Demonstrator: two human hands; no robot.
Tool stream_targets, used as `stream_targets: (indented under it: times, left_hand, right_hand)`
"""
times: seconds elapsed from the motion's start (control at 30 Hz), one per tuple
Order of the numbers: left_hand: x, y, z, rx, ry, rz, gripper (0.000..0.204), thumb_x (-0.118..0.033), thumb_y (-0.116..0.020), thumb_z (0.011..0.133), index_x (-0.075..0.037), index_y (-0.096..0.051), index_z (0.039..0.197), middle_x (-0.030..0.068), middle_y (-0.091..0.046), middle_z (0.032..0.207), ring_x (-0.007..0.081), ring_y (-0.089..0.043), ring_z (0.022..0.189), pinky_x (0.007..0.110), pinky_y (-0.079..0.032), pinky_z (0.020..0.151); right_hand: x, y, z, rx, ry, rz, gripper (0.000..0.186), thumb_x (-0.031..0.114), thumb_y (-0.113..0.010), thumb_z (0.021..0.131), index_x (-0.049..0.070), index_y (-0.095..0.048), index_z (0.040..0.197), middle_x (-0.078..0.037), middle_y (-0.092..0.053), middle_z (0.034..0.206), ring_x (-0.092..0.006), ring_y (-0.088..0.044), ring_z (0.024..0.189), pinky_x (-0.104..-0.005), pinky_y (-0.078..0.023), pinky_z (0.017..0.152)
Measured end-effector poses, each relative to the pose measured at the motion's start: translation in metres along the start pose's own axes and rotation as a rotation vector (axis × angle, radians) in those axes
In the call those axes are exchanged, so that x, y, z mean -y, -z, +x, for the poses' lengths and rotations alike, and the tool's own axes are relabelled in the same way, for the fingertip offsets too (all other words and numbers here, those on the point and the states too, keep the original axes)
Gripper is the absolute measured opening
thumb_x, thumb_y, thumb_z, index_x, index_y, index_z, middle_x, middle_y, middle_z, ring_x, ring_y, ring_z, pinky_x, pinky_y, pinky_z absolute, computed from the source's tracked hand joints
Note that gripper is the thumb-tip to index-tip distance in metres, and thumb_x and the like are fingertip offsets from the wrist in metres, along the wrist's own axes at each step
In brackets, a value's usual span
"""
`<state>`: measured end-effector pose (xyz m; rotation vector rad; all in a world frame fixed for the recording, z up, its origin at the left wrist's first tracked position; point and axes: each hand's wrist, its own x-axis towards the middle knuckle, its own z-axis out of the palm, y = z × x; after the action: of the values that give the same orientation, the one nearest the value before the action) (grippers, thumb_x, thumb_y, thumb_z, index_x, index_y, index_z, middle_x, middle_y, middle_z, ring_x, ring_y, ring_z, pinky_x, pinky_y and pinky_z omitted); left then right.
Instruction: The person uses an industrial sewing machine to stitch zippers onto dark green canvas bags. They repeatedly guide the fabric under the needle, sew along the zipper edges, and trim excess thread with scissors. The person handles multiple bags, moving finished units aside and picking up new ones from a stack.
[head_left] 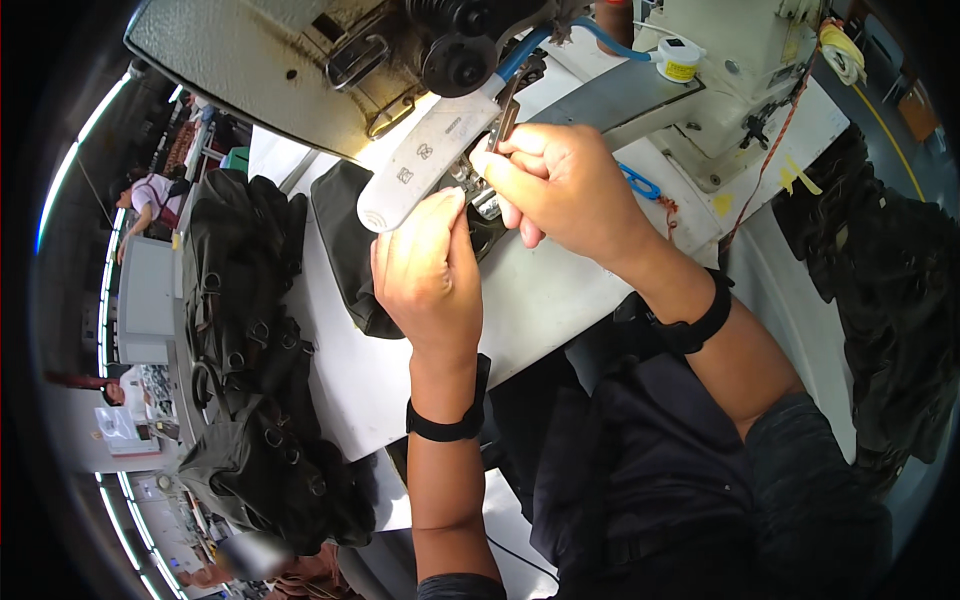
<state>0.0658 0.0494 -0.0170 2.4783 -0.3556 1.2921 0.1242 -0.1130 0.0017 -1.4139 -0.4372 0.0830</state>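
A sewing machine [250, 70] fills the top of the head view, with a long white lamp-like device [415, 165] beside its needle area. My right hand [570, 190] is closed in a pinch right by the needle bar and metal foot. Whatever sits between its fingertips is too small to name. Lower and to the left, my left hand [428, 270] is closed, its fingertips pressed together near the metal foot. What it holds, if anything, is hidden. A dark bag piece [345, 235] lies beneath and beside my left hand, partly covered by it and by the white device.
Dark bags with metal rings [250, 330] are heaped along the table's left edge. More dark pieces [885, 300] hang at the right. Blue-handled scissors [640, 182] lie past my right hand, and a small white round container [678, 62] sits behind. Another person [150, 198] stands far left.
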Motion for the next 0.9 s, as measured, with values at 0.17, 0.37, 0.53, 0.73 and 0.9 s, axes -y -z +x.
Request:
stream_targets:
  times: [0.17,0.37,0.53,0.73,0.9]
  left_hand:
    - [0.0027,-0.0014,0.003,0.0,-0.005,-0.03,0.014,0.0,-0.079,0.087,-0.005,-0.079,0.1,0.007,-0.08,0.104,0.0239,-0.074,0.094,0.035,-0.053,0.086]
    - [0.0025,0.0012,0.0041,0.024,-0.014,-0.044,0.016,0.005,-0.077,0.086,-0.002,-0.077,0.1,0.0107,-0.079,0.102,0.0259,-0.074,0.091,0.035,-0.056,0.084]
    - [0.0007,0.0015,0.0043,0.012,-0.005,-0.03,0.015,0.005,-0.077,0.086,-0.002,-0.077,0.099,0.0106,-0.079,0.102,0.0262,-0.073,0.09,0.036,-0.056,0.084]
    - [0.0051,-0.0027,0.0027,0.001,0.007,-0.018,0.012,-0.001,-0.078,0.087,-0.006,-0.079,0.098,0.0068,-0.08,0.1,0.0254,-0.073,0.09,0.037,-0.053,0.083]
    - [0.0046,-0.0035,0.0078,-0.01,0.023,-0.066,0.01,0.0,-0.077,0.087,-0.005,-0.078,0.095,0.0081,-0.08,0.098,0.0263,-0.073,0.091,0.037,-0.054,0.085]
  right_hand:
    - [-0.0008,0.0013,0.0002,0.004,-0.018,0.017,0.024,0.017,-0.066,0.103,-0.004,-0.073,0.095,-0.004,-0.065,0.061,-0.0066,-0.055,0.046,-0.025,-0.044,0.046]
    - [0.002,0.0008,-0.0009,-0.003,-0.014,0.028,0.034,0.019,-0.063,0.105,-0.002,-0.063,0.079,-0.005,-0.065,0.062,-0.0094,-0.061,0.048,-0.0257,-0.047,0.045]
    - [0.0005,0.0007,-0.0002,0.019,0.002,0.019,0.03,0.019,-0.063,0.105,-0.004,-0.066,0.085,-0.005,-0.066,0.064,-0.0088,-0.06,0.048,-0.0255,-0.047,0.045]
    - [0.0004,-0.0002,-0.0013,0.009,-0.011,0.006,0.03,0.019,-0.064,0.104,-0.004,-0.067,0.085,-0.006,-0.066,0.064,-0.0094,-0.06,0.048,-0.0254,-0.047,0.046]
    - [0.0004,0.0028,0.0014,0.016,-0.001,-0.013,0.031,0.02,-0.063,0.103,-0.003,-0.067,0.084,-0.006,-0.066,0.064,-0.0103,-0.06,0.049,-0.0262,-0.048,0.046]
